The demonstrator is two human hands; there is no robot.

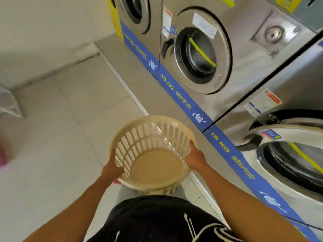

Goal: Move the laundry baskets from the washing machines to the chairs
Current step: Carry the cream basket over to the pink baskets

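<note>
A round beige laundry basket (153, 165) with slotted sides is held in front of my body, above the tiled floor, and it is empty. My left hand (111, 169) grips its rim on the left side. My right hand (194, 157) grips the rim on the right side. A row of steel washing machines stands to my right: one marked 10 KG (201, 55) with its round door closed, and a nearer one marked 15 KG (286, 154). No chairs are in view.
A blue strip (174, 88) with yellow lettering runs along the base of the machines. Pale floor tiles (57, 130) stretch to the left up to a white wall (43, 32). A pale object (8, 102) and something pink (2, 158) sit at the far left edge.
</note>
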